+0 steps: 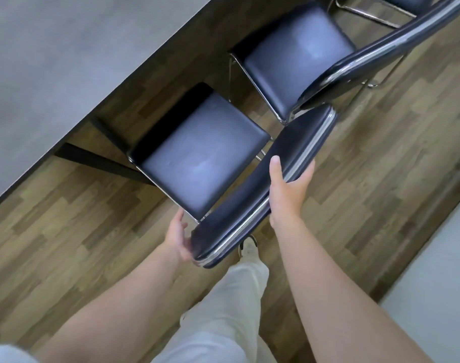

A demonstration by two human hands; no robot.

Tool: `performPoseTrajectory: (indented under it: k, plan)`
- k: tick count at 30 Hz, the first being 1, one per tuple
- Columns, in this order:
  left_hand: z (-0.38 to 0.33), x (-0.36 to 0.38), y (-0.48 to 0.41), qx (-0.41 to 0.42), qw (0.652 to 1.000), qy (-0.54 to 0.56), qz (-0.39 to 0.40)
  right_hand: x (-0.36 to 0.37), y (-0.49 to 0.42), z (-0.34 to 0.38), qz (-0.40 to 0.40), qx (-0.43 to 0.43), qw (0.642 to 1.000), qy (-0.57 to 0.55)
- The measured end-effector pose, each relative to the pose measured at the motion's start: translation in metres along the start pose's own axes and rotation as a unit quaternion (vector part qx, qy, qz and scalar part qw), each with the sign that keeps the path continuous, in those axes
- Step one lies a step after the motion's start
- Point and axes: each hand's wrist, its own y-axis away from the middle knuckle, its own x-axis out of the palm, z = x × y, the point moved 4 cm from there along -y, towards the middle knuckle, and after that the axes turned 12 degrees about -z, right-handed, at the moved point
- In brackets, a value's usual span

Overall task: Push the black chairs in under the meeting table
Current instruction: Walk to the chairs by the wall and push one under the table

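- Nearest black chair (197,158) stood at the meeting table (66,61) edge, front of its seat just under the tabletop, most of the seat out.
- Right hand (286,187) gripped the backrest (265,189) top, thumb on the front face, fingers curled behind.
- Left hand (180,238) cupped the backrest's left end, fingers loosely open, palm against it.
- Second black chair (294,58) stood just beside it, to the right, also partly out.
- Wood-plank floor (79,231) beneath; a light trouser leg (231,305) and shoe (248,244) stood behind the backrest.
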Motion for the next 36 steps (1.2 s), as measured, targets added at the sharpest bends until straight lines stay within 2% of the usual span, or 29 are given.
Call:
performPoseTrajectory:
  k: [4,6,9,17,21,26,31,36]
  plan:
    - [0.003,-0.004,0.010,-0.025,1.000,0.006,0.000,-0.012,-0.035,0.017,0.027,0.010,0.998,0.048]
    - [0.000,-0.008,0.009,-0.029,0.999,0.014,0.008,-0.014,-0.062,0.038,0.020,-0.014,0.998,0.062]
    - [-0.002,-0.012,0.016,-0.017,1.000,0.023,0.012,-0.012,-0.099,0.066,0.024,-0.052,0.995,0.077]
    - [0.014,-0.020,0.051,0.039,0.989,0.142,-0.019,0.001,-0.154,0.102,0.062,-0.063,0.988,0.129]
    - [0.038,-0.015,0.074,0.064,0.968,0.236,-0.058,0.006,-0.162,0.112,0.136,-0.058,0.975,0.163]
    - [0.066,0.014,0.099,0.085,0.923,0.359,-0.109,0.006,-0.170,0.118,0.203,0.035,0.967,0.152]
    - [0.070,0.040,0.109,0.076,0.873,0.459,-0.149,0.007,-0.174,0.116,0.174,0.128,0.973,0.077]
    - [0.065,0.043,0.111,0.070,0.852,0.489,-0.172,0.020,-0.171,0.112,0.108,0.130,0.985,0.033]
